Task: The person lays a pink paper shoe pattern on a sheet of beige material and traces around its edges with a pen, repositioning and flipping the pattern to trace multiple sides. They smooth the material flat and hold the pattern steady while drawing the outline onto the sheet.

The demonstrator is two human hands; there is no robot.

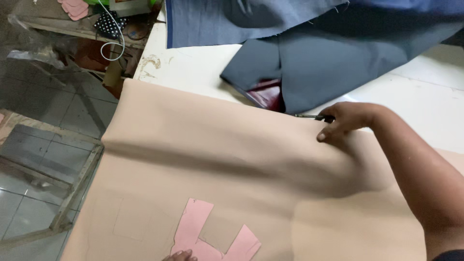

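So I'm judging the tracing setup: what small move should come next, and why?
Probably bring the right hand with its dark pen-like tool down to the pink pattern piece, since the left hand rests on it and the peach fabric already shows faint traced outlines.

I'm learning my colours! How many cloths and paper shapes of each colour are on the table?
Peach cloth: 1
Blue-grey cloth: 1
Dark red cloth: 1
Pink paper shape: 1
Total: 4
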